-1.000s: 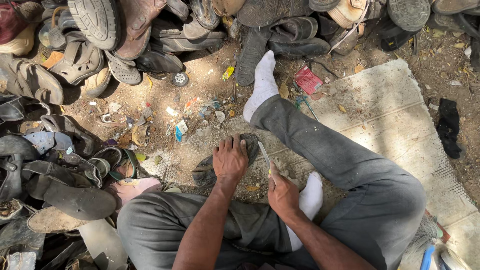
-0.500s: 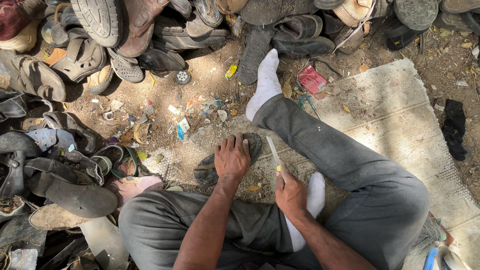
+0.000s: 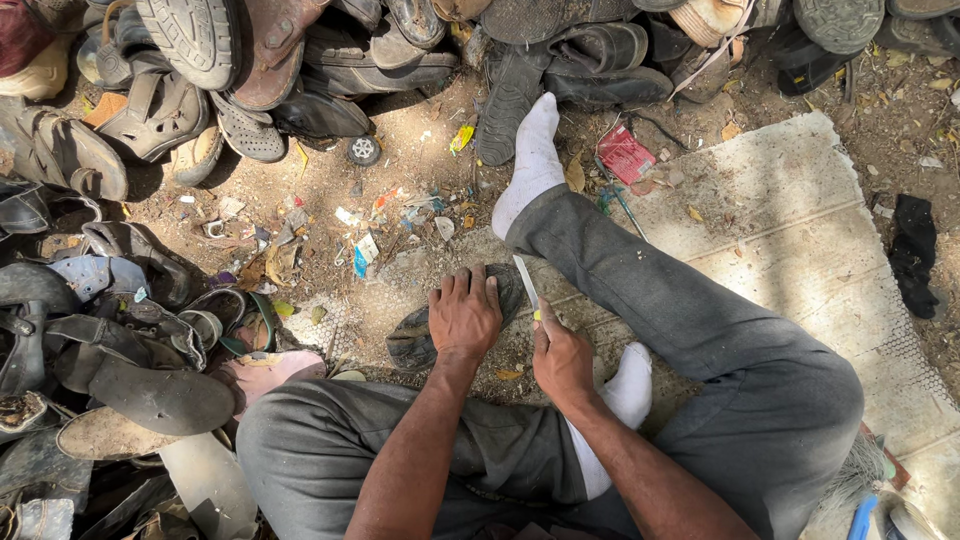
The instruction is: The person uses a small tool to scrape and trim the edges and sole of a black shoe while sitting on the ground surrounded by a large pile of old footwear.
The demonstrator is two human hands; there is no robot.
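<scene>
Left hand [image 3: 463,318] pressed palm-down, fingers spread, onto dark worn shoe sole [image 3: 425,335] lying on the ground. Right hand [image 3: 562,358] just beside, clenched around the handle of a knife [image 3: 527,285], blade tilted up and away, tip next to the sole's far edge. White-socked foot [image 3: 628,390] touching right hand's outer side. Beyond the hands: scattered litter [image 3: 365,245] on dirt, small wheel [image 3: 363,150], then heaped old shoes [image 3: 200,70].
</scene>
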